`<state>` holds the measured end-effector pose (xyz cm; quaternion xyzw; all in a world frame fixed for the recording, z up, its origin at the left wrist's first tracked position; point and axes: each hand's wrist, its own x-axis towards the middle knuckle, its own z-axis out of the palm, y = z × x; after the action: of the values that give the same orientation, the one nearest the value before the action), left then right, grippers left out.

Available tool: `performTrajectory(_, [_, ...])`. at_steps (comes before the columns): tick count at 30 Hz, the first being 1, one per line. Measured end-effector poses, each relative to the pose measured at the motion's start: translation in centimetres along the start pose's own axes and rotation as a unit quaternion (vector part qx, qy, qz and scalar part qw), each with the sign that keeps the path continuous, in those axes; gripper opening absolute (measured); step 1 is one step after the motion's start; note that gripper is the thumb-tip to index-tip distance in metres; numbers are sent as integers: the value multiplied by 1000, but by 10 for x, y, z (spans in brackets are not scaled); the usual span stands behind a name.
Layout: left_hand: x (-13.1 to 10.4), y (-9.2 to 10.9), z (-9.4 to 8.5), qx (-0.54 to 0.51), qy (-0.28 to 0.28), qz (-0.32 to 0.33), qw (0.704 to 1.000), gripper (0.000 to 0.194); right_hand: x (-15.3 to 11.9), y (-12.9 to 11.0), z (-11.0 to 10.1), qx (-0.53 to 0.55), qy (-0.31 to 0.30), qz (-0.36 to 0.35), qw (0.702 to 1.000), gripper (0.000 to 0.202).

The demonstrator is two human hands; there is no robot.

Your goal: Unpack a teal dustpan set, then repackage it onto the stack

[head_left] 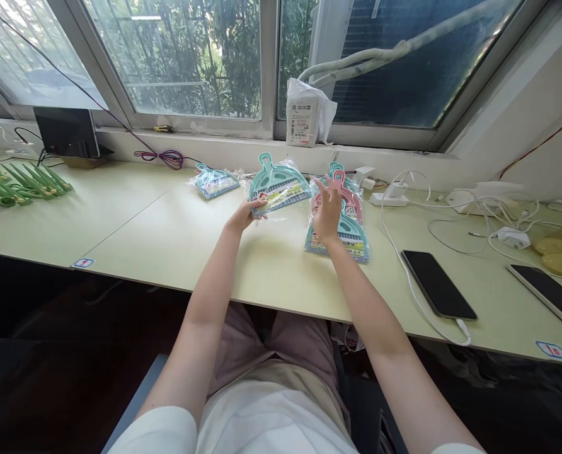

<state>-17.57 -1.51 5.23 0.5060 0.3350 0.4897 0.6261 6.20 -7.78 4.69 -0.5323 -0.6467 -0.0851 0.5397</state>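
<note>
My left hand (247, 214) is closed on the lower left corner of a teal dustpan set (285, 189) in a clear plastic bag with a printed label. It is tilted, its looped handle pointing away from me. My right hand (328, 211) is over a pile of similar bagged dustpan sets, its fingers apart; whether the fingertips touch the pile is unclear. In that pile a pink dustpan (351, 200) lies between teal ones, and a teal dustpan set (351, 236) is nearest me. Another bagged teal dustpan set (216, 181) lies farther left.
A phone (439, 284) on a white cable and a second phone (552, 293) lie at the right, near tangled chargers and a power strip (389, 197). Green plant-like pieces (21, 183) and a tablet (67, 132) are at the left. A wrapped box (303, 120) stands on the sill.
</note>
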Motion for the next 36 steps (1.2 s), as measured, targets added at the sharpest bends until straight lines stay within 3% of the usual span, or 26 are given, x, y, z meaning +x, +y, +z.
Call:
performTrajectory(2, [-1,0,-5,-11,2,-21,1000,26,1,6,-2,-32,-49,-69,996,44])
performTrajectory(5, [-3,-1,-6,-6,2,-58,998,26,1,15,1,-9,-67,-105,992,23])
performTrajectory(8, [-4,-1,-6,-1,3,-78,997,27,3,18,2,28,-60,-107,992,19])
performTrajectory(11, [-3,-2,-11,-1,-3,-77,997,29,6,17,1,54,-66,-104,991,27])
performTrajectory(17, [2,-10,-23,43,-65,-83,993,20,4,13,1,94,-105,-95,985,22])
performTrajectory(23, [-1,-6,-17,106,-101,-124,981,26,-2,10,0,1,-56,-46,997,27])
performTrajectory(30, [-6,-2,-4,133,-127,-135,974,28,-3,12,-5,-55,-33,-77,995,26])
performTrajectory(33, [-8,-2,-2,106,-113,-148,977,27,-3,10,-7,-61,-22,-90,994,28])
performTrajectory(36, [-10,-2,0,47,-63,-151,985,29,-2,8,-6,-55,-19,-83,995,32])
